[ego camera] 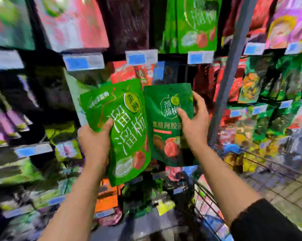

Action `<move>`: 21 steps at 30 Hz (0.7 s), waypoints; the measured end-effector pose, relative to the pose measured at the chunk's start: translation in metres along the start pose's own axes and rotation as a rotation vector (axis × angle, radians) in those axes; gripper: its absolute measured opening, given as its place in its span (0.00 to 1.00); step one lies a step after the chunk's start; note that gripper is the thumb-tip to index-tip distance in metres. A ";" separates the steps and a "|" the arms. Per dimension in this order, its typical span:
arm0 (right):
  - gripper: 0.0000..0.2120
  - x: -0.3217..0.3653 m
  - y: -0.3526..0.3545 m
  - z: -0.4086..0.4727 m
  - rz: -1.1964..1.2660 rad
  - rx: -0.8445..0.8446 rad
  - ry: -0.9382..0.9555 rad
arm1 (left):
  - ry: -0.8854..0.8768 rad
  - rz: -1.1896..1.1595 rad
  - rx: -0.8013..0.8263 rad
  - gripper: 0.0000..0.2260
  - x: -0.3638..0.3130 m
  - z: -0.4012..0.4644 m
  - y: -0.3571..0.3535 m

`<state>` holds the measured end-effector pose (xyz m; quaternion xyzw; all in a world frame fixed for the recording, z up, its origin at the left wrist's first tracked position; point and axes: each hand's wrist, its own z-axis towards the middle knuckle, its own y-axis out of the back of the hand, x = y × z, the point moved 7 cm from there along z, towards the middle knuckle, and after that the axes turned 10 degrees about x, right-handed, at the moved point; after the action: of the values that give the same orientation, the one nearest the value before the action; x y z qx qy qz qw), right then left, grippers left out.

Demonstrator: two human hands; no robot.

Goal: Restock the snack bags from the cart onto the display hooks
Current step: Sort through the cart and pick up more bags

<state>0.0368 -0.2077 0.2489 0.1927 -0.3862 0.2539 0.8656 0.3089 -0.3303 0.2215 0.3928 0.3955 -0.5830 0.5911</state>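
My left hand [92, 141] grips a bright green snack bag [127, 129] by its left edge, thumb on the front; the bag tilts to the right. My right hand [195, 122] holds a darker green snack bag [166, 134] by its upper right edge, thumb on the front. The two bags are side by side at chest height in front of the display, their inner edges touching or overlapping. Matching bright green bags [195, 23] hang in the row above. The wire cart [207, 200] is at the lower right, with packets in it.
Rows of hanging snack bags fill the display, with blue price tags [141, 57] along each rail. A grey upright post [232, 66] stands right of the held bags. The tiled floor [286, 192] shows at the lower right. The surroundings are blurred.
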 end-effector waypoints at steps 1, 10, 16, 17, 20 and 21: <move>0.27 0.014 -0.018 -0.001 0.019 0.016 0.008 | -0.011 0.005 -0.017 0.12 -0.006 0.003 0.021; 0.28 0.139 -0.114 0.028 0.075 0.027 0.122 | -0.205 -0.041 -0.101 0.07 -0.071 0.042 0.142; 0.28 0.203 -0.163 0.063 0.167 0.089 0.267 | -0.274 -0.040 -0.239 0.08 -0.099 0.062 0.197; 0.28 0.214 -0.175 0.067 0.177 0.101 0.281 | -0.281 -0.053 -0.265 0.08 -0.101 0.064 0.208; 0.29 0.249 -0.215 0.081 0.197 0.147 0.341 | -0.288 -0.070 -0.329 0.09 -0.107 0.071 0.242; 0.29 0.263 -0.229 0.084 0.192 0.167 0.351 | -0.286 -0.085 -0.336 0.08 -0.109 0.073 0.251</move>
<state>0.2741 -0.3585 0.4715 0.1792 -0.2237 0.3961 0.8723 0.5598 -0.3536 0.3506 0.1849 0.4155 -0.5831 0.6732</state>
